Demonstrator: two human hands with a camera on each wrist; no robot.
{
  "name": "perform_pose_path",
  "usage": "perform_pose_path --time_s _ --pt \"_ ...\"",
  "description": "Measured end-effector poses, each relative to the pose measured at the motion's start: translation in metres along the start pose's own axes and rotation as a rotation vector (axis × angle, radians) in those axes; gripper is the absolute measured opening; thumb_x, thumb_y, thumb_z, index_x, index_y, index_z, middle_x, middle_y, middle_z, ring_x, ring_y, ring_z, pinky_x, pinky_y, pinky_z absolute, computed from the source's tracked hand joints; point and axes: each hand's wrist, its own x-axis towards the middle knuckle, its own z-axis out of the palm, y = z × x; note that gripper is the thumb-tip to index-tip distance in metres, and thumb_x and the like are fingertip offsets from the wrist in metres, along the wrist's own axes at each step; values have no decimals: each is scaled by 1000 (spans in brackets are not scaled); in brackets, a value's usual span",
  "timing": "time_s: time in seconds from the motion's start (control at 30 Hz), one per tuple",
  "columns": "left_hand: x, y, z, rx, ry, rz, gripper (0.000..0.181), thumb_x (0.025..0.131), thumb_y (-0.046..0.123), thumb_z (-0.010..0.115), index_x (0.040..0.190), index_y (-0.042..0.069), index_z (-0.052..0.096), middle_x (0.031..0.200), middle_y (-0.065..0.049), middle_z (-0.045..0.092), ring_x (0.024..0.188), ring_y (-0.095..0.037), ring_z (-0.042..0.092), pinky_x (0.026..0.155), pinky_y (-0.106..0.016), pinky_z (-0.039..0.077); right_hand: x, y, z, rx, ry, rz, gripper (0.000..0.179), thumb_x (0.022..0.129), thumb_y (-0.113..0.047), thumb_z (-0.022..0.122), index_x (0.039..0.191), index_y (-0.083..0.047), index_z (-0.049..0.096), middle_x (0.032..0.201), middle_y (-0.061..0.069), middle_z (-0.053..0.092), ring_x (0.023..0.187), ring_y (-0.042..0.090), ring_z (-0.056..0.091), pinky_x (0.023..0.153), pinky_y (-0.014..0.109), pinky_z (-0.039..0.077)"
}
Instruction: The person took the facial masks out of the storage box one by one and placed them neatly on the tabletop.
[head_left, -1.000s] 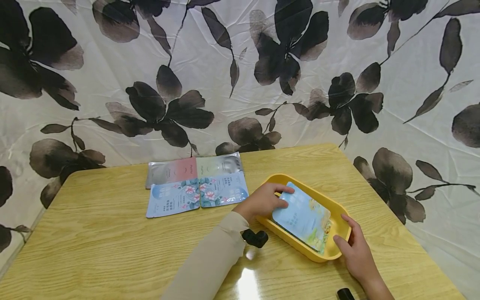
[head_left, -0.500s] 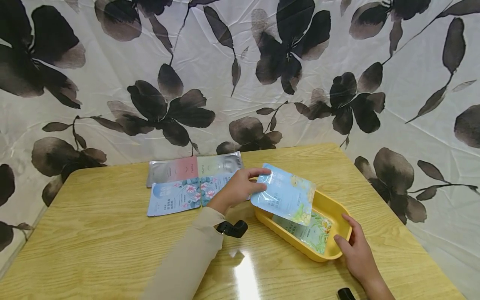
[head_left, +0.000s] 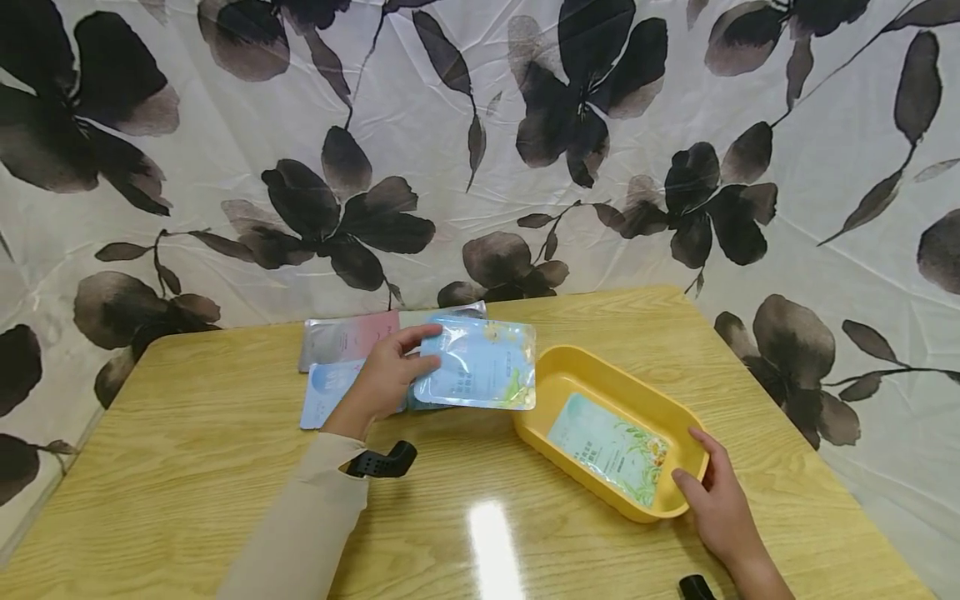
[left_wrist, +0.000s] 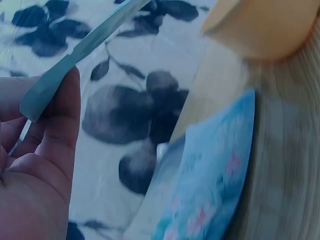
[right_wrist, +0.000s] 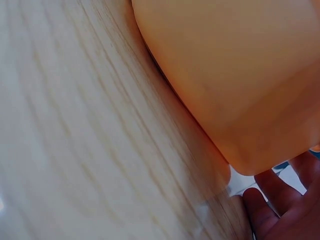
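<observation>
My left hand (head_left: 384,377) pinches a light-blue face mask packet (head_left: 480,365) by its left edge, thumb in front. The packet hangs above several face mask packets laid out at the back of the table and hides part of them. In the left wrist view, the held packet (left_wrist: 75,60) appears nearly edge-on between thumb and fingers. My right hand (head_left: 723,508) grips the near right end of a yellow plastic tray (head_left: 648,410), thumb over the rim. Flat inside the tray lies a pale green face mask packet (head_left: 611,450).
Left of the held packet show a pink and silver packet (head_left: 348,340) and a blue flowered packet (head_left: 326,392), both partly covered. The wooden table (head_left: 187,467) ends at a floral cloth (head_left: 465,150) hanging behind it. A black wrist strap (head_left: 382,461) circles my left wrist.
My left hand has lifted the light-blue face mask packet out of the tray and carried it left, uncovering the pale green one. My right hand has stayed on the tray.
</observation>
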Motion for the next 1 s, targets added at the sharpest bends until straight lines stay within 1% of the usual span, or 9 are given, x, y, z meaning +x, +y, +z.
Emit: perform_pose_path --time_s 0.07,0.13,0.3,0.37,0.47,0.73,0.77,0.9,1.0 --pt "-4 -6 -9 4 17 -5 49 96 2 65 144 2 52 153 -17 37 102 -21 51 64 -18 45 0 0 0 1 -1 -1 58 104 1 46 152 11 15 149 42 19 112 -16 43 81 10 47" --pt "-9 -11 -18 4 30 -9 50 97 3 64 145 1 50 154 -17 36 89 -20 49 57 -19 40 0 0 0 1 -1 3 59 104 1 47 152 11 14 149 42 19 113 -16 43 81 10 47" --pt "-20 -23 -34 -22 67 -13 50 97 0 61 145 -4 46 150 -20 35 96 -20 47 68 -16 45 0 0 0 -15 4 17 59 104 0 47 152 9 15 150 41 20 112 -16 42 81 9 46" --pt "-24 -27 -40 -26 84 -21 50 98 -2 60 146 -5 45 148 -22 36 105 -21 46 74 -15 46 -1 1 1 -17 7 16 59 104 -1 48 152 9 16 149 41 21 112 -17 42 81 9 46" --pt "-30 -33 -50 -28 113 -41 51 98 -1 59 146 -6 43 147 -24 36 109 -21 45 79 -15 47 -1 1 1 -20 13 7 58 104 -1 48 152 9 16 148 41 22 111 -17 42 80 9 46" --pt "-47 -49 -74 20 167 -115 51 100 4 59 149 -2 42 145 -23 37 93 -15 53 71 -19 49 -1 0 0 -56 14 9 58 104 -3 48 152 9 16 149 41 21 111 -17 40 81 7 45" --pt "-50 -51 -77 32 172 -120 52 100 4 59 149 -2 42 146 -23 36 95 -17 52 70 -18 49 -1 0 0 -60 14 13 58 105 -3 48 152 9 16 150 41 21 111 -17 40 81 7 45" --pt "-58 -58 -87 61 183 -137 52 100 4 60 149 -3 41 153 -24 30 116 -27 43 78 -16 46 -1 -1 0 -76 15 28 59 105 -4 48 152 9 16 151 40 20 112 -16 39 81 7 45" --pt "-65 -63 -94 94 188 -157 53 100 4 60 149 -3 40 158 -24 23 134 -34 31 101 -26 43 -1 -1 0 -76 16 33 59 105 -4 48 152 9 16 150 40 20 111 -17 39 81 7 44"
